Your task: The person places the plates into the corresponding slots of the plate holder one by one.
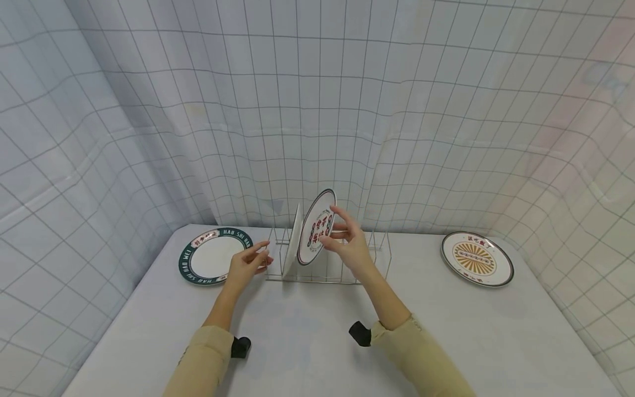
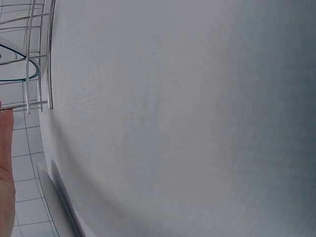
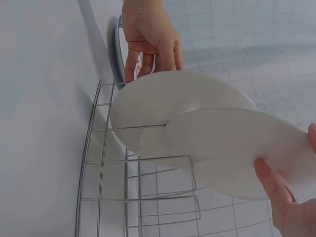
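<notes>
My right hand pinches a white plate with red characters and a dark rim, thumb on its printed face. The plate tilts above the wire dish rack, overlapping a second plate that stands on edge in the rack. In the right wrist view both plates show their plain white undersides, the held plate in front of the standing plate. My left hand is at the rack's left end, fingers extended and relaxed against the wires; the standing plate partly hides them in the right wrist view.
A green-rimmed plate lies flat on the white table, left of the rack. Another plate with an orange sunburst lies flat at the far right. Grid-patterned white curtains hang behind and on both sides.
</notes>
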The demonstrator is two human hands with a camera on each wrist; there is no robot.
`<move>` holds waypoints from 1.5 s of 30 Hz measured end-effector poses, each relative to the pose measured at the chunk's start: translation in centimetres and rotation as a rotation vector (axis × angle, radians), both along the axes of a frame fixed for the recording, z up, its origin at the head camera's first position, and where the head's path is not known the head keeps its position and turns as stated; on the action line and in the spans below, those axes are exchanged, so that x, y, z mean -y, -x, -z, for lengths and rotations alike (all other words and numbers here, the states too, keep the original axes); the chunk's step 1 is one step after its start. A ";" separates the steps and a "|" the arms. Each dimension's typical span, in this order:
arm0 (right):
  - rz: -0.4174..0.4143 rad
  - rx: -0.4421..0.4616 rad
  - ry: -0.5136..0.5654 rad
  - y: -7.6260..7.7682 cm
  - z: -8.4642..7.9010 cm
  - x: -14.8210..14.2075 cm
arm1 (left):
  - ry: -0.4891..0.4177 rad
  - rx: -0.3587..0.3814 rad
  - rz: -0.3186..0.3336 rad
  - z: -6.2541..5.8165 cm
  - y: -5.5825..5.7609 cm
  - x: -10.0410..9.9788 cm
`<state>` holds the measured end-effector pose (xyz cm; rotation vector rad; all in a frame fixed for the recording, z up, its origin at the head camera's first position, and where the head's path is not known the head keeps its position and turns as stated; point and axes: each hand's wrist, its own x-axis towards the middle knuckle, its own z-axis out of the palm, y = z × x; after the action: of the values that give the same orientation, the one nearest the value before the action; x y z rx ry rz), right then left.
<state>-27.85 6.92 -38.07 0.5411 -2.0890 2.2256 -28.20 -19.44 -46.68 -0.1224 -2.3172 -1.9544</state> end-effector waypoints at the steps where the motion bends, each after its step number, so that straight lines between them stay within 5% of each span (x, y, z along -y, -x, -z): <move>1: 0.004 0.000 -0.008 0.0 0.0 0.2 | 0.005 -0.003 -0.006 0.2 0.1 0.0; 7: 0.013 -0.022 -0.052 0.1 0.6 1.5 | -0.006 0.002 -0.011 0.0 0.0 -0.1; 17: -0.013 -0.082 -0.192 -0.6 0.9 2.8 | 0.016 0.012 -0.014 -2.5 -1.5 -0.8; 25: 0.034 -0.096 -0.269 -2.1 0.4 3.4 | 0.008 -0.026 -0.018 0.3 0.1 0.0; 35: 0.039 -0.159 -0.312 -2.6 0.9 3.6 | 0.000 -0.014 -0.016 0.3 0.1 0.0; 45: -0.037 -0.054 -0.318 -2.9 0.2 1.7 | 0.006 -0.004 -0.006 -2.3 -1.5 -0.8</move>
<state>-24.96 5.22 -38.24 0.6514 -2.4376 1.8790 -26.75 -18.63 -44.38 -0.1188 -2.3186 -1.9424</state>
